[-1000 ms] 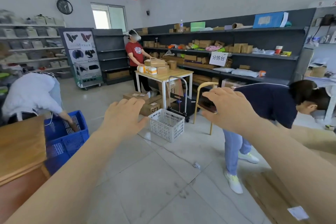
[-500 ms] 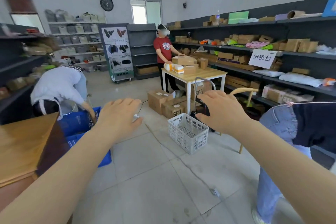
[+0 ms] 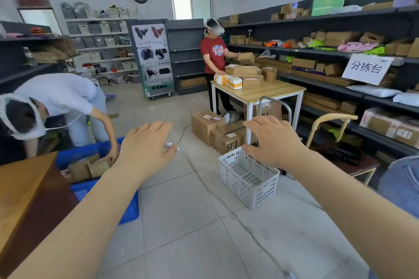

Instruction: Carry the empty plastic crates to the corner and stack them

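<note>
An empty white plastic crate (image 3: 247, 179) with slotted walls stands on the tiled floor, right of centre. My right hand (image 3: 273, 140) hovers palm down just above its far rim, fingers apart, holding nothing. My left hand (image 3: 145, 147) is stretched out to the left of the crate, well apart from it, also empty with fingers loosely spread. A blue plastic crate (image 3: 108, 190) sits on the floor at the left, with cardboard boxes inside it.
A person in white (image 3: 59, 102) bends over the blue crate. A wooden counter (image 3: 25, 199) fills the lower left. Brown boxes (image 3: 215, 129), a table (image 3: 260, 93) and a person in red (image 3: 214, 54) stand behind the white crate. Shelves and a low bench (image 3: 349, 161) line the right.
The view has swung left and closer. The white crate is nearer, and my right hand has come over its rim. The person in dark blue has slipped to the right edge.
</note>
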`<action>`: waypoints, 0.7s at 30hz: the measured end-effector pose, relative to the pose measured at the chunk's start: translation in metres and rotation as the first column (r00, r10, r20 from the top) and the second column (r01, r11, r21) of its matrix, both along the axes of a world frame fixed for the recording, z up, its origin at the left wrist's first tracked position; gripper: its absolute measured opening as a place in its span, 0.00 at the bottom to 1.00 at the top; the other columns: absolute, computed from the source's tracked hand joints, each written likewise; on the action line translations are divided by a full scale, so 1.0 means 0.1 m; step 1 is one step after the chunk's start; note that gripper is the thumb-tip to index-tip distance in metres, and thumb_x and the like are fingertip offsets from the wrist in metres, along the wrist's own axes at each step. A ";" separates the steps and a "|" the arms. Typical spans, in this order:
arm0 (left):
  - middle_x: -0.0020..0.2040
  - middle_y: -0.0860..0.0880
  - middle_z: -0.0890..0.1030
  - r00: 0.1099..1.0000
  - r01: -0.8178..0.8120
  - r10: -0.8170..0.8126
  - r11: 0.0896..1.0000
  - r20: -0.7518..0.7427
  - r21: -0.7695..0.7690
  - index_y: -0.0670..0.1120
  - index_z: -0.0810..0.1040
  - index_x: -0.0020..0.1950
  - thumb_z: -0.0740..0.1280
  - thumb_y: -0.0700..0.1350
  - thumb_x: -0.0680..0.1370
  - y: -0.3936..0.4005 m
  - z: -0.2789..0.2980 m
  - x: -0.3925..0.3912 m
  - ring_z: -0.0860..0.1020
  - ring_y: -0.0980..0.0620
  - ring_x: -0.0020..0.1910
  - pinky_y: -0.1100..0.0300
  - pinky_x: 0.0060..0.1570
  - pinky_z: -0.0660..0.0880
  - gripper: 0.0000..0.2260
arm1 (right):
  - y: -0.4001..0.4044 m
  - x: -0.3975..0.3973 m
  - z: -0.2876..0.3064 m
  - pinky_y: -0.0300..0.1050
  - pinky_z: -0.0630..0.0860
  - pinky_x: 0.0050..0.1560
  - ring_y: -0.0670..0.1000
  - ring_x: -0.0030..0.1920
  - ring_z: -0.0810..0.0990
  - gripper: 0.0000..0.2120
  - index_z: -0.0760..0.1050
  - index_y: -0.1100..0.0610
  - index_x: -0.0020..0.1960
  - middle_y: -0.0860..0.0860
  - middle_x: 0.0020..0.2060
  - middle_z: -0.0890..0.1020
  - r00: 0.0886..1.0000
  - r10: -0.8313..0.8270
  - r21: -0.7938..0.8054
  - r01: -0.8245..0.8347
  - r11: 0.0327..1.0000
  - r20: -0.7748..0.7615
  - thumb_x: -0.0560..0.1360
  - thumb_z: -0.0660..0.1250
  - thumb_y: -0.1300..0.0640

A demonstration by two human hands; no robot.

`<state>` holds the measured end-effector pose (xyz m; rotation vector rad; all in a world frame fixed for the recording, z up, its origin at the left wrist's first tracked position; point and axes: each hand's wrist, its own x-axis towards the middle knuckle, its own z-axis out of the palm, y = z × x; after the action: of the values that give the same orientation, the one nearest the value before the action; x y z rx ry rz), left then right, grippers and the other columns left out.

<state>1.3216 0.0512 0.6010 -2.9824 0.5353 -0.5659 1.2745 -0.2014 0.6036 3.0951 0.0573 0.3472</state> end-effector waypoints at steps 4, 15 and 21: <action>0.72 0.52 0.68 1.000 -0.015 0.015 1.000 -0.008 -0.003 0.50 0.61 0.74 0.58 0.55 0.80 -0.04 -0.01 0.75 0.67 0.49 0.70 0.56 0.64 0.63 0.24 | -0.06 0.70 -0.02 0.53 0.60 0.69 0.52 0.73 0.60 0.29 0.59 0.49 0.76 0.48 0.72 0.66 1.000 -0.006 0.025 0.006 1.000 0.002 0.78 0.58 0.42; 0.73 0.52 0.66 0.997 -0.003 0.008 0.998 -0.076 0.066 0.50 0.59 0.76 0.57 0.56 0.80 -0.58 -0.23 2.68 0.65 0.49 0.71 0.55 0.65 0.62 0.25 | -0.59 2.55 -0.27 0.53 0.62 0.68 0.52 0.73 0.61 0.28 0.60 0.49 0.75 0.49 0.71 0.67 0.999 -0.032 0.060 0.033 0.998 -0.020 0.78 0.59 0.42; 0.73 0.53 0.66 0.997 0.002 0.007 0.994 -0.083 0.109 0.51 0.59 0.76 0.57 0.56 0.80 -1.14 -0.29 3.82 0.65 0.50 0.71 0.57 0.64 0.62 0.25 | -1.15 3.70 -0.41 0.52 0.61 0.68 0.52 0.73 0.60 0.29 0.58 0.49 0.76 0.49 0.72 0.66 0.999 -0.035 0.088 0.038 0.995 -0.029 0.78 0.59 0.42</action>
<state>1.7041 -0.0623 0.5720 -2.9129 0.5497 -0.3996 1.6447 -0.3162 0.5621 3.1843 -0.0145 0.3153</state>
